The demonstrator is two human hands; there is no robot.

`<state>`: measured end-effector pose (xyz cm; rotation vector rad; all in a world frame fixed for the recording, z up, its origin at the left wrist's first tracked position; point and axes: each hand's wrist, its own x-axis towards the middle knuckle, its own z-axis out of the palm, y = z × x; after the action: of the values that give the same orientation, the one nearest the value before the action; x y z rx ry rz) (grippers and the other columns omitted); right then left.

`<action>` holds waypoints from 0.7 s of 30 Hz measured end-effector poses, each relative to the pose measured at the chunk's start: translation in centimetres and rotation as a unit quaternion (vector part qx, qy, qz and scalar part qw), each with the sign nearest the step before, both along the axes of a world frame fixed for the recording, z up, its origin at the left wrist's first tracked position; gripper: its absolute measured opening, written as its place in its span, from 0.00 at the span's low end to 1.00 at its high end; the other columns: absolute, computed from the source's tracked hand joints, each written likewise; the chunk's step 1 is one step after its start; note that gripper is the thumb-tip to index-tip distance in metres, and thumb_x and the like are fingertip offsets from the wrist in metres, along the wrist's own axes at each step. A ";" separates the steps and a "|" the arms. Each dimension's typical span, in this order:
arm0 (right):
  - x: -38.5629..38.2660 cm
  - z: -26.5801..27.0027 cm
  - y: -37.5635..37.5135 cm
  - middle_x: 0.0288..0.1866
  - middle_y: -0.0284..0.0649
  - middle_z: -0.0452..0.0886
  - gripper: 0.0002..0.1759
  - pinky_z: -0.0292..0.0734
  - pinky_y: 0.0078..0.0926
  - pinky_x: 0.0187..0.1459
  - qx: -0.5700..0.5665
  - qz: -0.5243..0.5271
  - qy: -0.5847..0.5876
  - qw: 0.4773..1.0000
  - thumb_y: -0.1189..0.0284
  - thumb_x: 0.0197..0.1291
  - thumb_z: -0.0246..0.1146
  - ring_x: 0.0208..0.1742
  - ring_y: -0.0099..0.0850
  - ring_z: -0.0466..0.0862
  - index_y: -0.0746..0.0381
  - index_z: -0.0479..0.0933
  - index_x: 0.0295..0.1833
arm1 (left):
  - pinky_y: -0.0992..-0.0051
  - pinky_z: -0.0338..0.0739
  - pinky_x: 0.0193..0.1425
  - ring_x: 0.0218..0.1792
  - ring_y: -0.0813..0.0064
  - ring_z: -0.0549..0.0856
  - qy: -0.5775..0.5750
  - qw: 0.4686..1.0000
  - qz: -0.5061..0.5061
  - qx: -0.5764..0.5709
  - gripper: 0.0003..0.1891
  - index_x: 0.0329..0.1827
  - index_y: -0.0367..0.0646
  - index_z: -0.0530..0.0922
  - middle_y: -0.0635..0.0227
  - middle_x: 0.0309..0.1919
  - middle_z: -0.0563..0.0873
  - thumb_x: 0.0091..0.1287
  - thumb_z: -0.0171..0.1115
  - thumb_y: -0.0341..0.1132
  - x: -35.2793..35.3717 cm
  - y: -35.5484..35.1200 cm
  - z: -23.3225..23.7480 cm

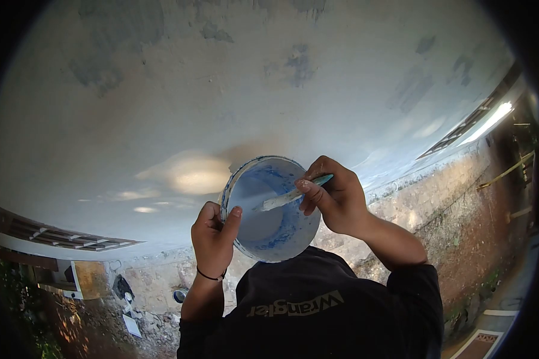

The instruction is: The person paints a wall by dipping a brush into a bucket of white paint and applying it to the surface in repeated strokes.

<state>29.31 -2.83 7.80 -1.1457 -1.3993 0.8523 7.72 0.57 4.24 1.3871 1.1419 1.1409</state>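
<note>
My left hand grips the rim of a round plastic bucket, its thumb over the inside edge. Blue smears streak the bucket's inner wall, and pale whitish paint lies at the bottom. In my right hand a paintbrush with a teal handle tip is pinched between thumb and fingers. The brush slants down into the bucket, its white-coated end close to the paint. Pale spots mark the right fingers.
A pale wall with grey patches fills the upper view. Slatted vents show at the left, with another slatted opening at the right. Rough stonework runs below the wall. A white rectangular piece lies lower left.
</note>
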 end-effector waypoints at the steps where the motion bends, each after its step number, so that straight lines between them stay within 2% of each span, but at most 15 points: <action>1: 0.1 -0.1 0.1 0.23 0.40 0.76 0.10 0.72 0.18 0.19 -0.029 0.003 0.074 0.997 0.70 0.63 0.58 0.20 0.23 0.80 0.67 0.69 0.36 | 0.84 0.50 0.20 0.18 0.90 0.59 0.002 1.000 -0.001 0.002 0.19 0.22 0.43 0.61 0.79 0.14 0.64 0.61 0.65 0.36 0.0 0.1 -0.2; 2: -0.1 -0.6 0.2 0.21 0.37 0.75 0.09 0.71 0.15 0.17 -0.018 -0.011 0.081 0.996 0.71 0.64 0.57 0.18 0.20 0.78 0.67 0.69 0.36 | 0.83 0.50 0.20 0.18 0.90 0.59 0.005 1.000 -0.003 0.005 0.19 0.21 0.44 0.61 0.79 0.14 0.63 0.60 0.65 0.36 0.0 0.3 -0.3; 5: -0.6 -2.1 0.4 0.21 0.37 0.75 0.10 0.70 0.16 0.15 -0.019 -0.044 0.076 0.996 0.71 0.64 0.57 0.16 0.20 0.78 0.67 0.69 0.36 | 0.83 0.50 0.20 0.18 0.90 0.59 -0.005 1.000 -0.002 0.013 0.19 0.21 0.44 0.61 0.80 0.14 0.62 0.61 0.65 0.35 0.1 0.5 -0.2; 6: -0.5 -2.1 0.6 0.20 0.38 0.74 0.10 0.70 0.16 0.14 -0.039 -0.060 0.145 0.987 0.71 0.64 0.57 0.16 0.21 0.78 0.67 0.69 0.36 | 0.83 0.50 0.20 0.18 0.90 0.59 -0.005 1.000 -0.004 0.017 0.19 0.21 0.44 0.61 0.80 0.14 0.62 0.61 0.65 0.35 0.2 0.7 -0.3; 7: -0.6 -2.6 0.7 0.20 0.38 0.74 0.10 0.70 0.16 0.14 -0.034 -0.062 0.145 0.987 0.71 0.64 0.57 0.16 0.21 0.78 0.67 0.69 0.36 | 0.83 0.50 0.21 0.18 0.90 0.59 -0.015 1.000 -0.004 0.007 0.19 0.21 0.44 0.61 0.80 0.14 0.62 0.61 0.64 0.35 0.2 0.8 -0.3; 9: -1.4 -3.3 0.5 0.21 0.38 0.75 0.09 0.70 0.17 0.14 0.018 -0.080 0.067 0.994 0.72 0.64 0.56 0.15 0.22 0.78 0.67 0.68 0.36 | 0.83 0.50 0.21 0.18 0.90 0.59 -0.027 1.000 -0.007 0.006 0.19 0.21 0.44 0.61 0.80 0.14 0.62 0.61 0.64 0.34 0.1 0.9 -0.4; 10: -1.2 -3.0 0.7 0.22 0.40 0.76 0.10 0.71 0.18 0.14 -0.029 -0.059 0.076 0.995 0.70 0.65 0.55 0.15 0.24 0.78 0.66 0.67 0.36 | 0.83 0.51 0.20 0.18 0.90 0.59 -0.019 1.000 -0.006 -0.011 0.19 0.21 0.44 0.61 0.80 0.14 0.63 0.62 0.64 0.34 -0.1 1.0 -0.5; 11: -0.7 -2.8 0.7 0.22 0.40 0.76 0.10 0.71 0.18 0.14 -0.012 -0.066 0.072 0.995 0.70 0.65 0.55 0.15 0.24 0.78 0.66 0.67 0.36 | 0.83 0.51 0.19 0.17 0.91 0.60 -0.013 1.000 -0.008 -0.024 0.19 0.21 0.44 0.61 0.80 0.14 0.63 0.62 0.63 0.34 -0.1 1.1 -0.5; 13: 0.9 -2.1 0.9 0.27 0.45 0.78 0.10 0.72 0.22 0.11 -0.092 -0.065 0.271 0.956 0.68 0.68 0.50 0.14 0.31 0.78 0.64 0.64 0.38 | 0.83 0.51 0.15 0.15 0.90 0.60 -0.053 0.996 -0.015 -0.071 0.19 0.21 0.44 0.60 0.79 0.14 0.64 0.62 0.62 0.33 -0.4 1.1 0.5; 15: 2.1 -0.2 0.7 0.28 0.48 0.79 0.10 0.72 0.24 0.09 -0.031 -0.078 0.367 0.926 0.66 0.68 0.49 0.14 0.35 0.78 0.62 0.64 0.38 | 0.82 0.52 0.13 0.12 0.89 0.61 -0.104 0.992 -0.015 -0.075 0.18 0.21 0.44 0.60 0.78 0.13 0.65 0.62 0.62 0.32 -1.1 2.0 0.3; 17: 3.9 3.6 0.4 0.28 0.48 0.78 0.12 0.73 0.27 0.11 0.014 -0.088 0.464 0.881 0.65 0.68 0.50 0.14 0.38 0.78 0.64 0.65 0.38 | 0.83 0.52 0.13 0.12 0.89 0.61 -0.136 0.984 -0.026 -0.115 0.16 0.21 0.44 0.62 0.77 0.13 0.67 0.61 0.61 0.30 -2.2 2.1 3.1; 19: 6.6 7.0 0.3 0.28 0.48 0.78 0.14 0.75 0.25 0.14 0.086 -0.073 0.484 0.868 0.63 0.68 0.47 0.16 0.38 0.79 0.64 0.66 0.37 | 0.84 0.60 0.16 0.14 0.88 0.68 -0.130 0.983 0.012 -0.125 0.14 0.19 0.45 0.64 0.74 0.14 0.72 0.61 0.58 0.27 -3.4 2.4 5.1; 20: 7.8 9.0 0.3 0.29 0.48 0.78 0.14 0.75 0.24 0.14 0.141 -0.081 0.492 0.855 0.63 0.68 0.47 0.16 0.38 0.79 0.64 0.67 0.37 | 0.82 0.63 0.20 0.16 0.86 0.69 -0.079 0.993 -0.013 -0.086 0.09 0.25 0.44 0.70 0.74 0.17 0.74 0.64 0.56 0.32 -4.5 2.7 5.3; 21: 9.0 11.2 0.4 0.30 0.48 0.78 0.15 0.76 0.23 0.15 0.193 -0.089 0.500 0.840 0.62 0.68 0.48 0.16 0.38 0.78 0.64 0.67 0.37 | 0.81 0.67 0.25 0.19 0.84 0.71 -0.025 0.998 -0.032 -0.048 0.08 0.31 0.44 0.75 0.74 0.20 0.75 0.66 0.55 0.37 -6.0 3.2 5.0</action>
<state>38.31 -2.46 19.05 -0.3628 -0.5242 0.7950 1.69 3.81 9.27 1.3061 1.0940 1.0559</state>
